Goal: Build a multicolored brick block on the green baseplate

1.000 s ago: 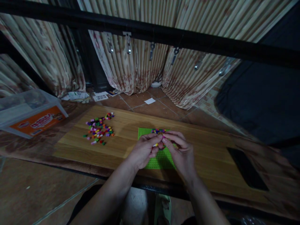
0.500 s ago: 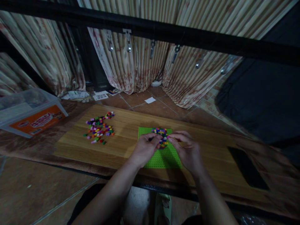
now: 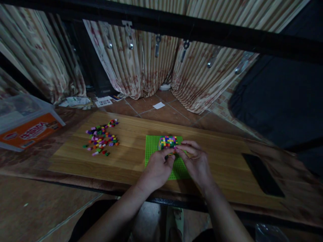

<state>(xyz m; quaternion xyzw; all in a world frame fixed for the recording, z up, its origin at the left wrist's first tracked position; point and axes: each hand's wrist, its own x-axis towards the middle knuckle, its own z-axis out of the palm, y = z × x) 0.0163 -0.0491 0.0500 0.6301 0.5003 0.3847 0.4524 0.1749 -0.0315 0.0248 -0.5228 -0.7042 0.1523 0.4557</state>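
Note:
A green studded baseplate point(image 3: 150, 144) lies on the wooden board, and a block built of many small coloured toy bricks point(image 3: 168, 140) stands on it. My left hand point(image 3: 157, 169) is at the near side of this block, thumb and index finger curled against it and hiding its front. From the right, my right hand point(image 3: 198, 163) pinches a small pink toy brick point(image 3: 175, 148) between thumb and index finger. The pink brick is close to the block's near right part and my left fingertips. Whether it touches the block, I cannot tell.
Loose coloured bricks point(image 3: 102, 139) lie scattered on the left of the wooden board point(image 3: 128, 151). Further left stands a clear plastic box point(image 3: 30, 124) with an orange label. A flat black object point(image 3: 262, 174) lies at the right. Striped curtains point(image 3: 141, 67) hang behind.
My left hand has shifted from the block's top towards its near side, uncovering more coloured top bricks. My right hand still pinches the pink brick. The whole view has shifted slightly.

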